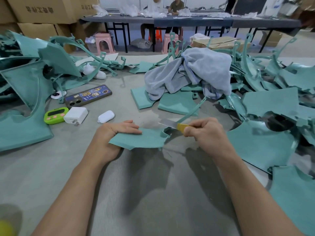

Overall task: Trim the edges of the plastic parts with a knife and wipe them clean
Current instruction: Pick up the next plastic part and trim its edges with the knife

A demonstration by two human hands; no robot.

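Observation:
A teal plastic part (144, 139) is held just above the grey table (136, 193) in front of me. My left hand (115, 132) grips its left end, thumb on top and fingers underneath. My right hand (204, 132) grips a yellow-handled knife (172, 124), whose bare blade points left over the part's notched right edge. A grey cloth (190, 74) lies crumpled over more teal parts behind.
Heaps of teal parts lie at the left (25, 92) and right (272, 113). A phone (88, 96), a green timer (55, 115), a white charger (76, 114) and a white earbud case (106, 116) sit left of centre. Boxes, stools and seated people are behind.

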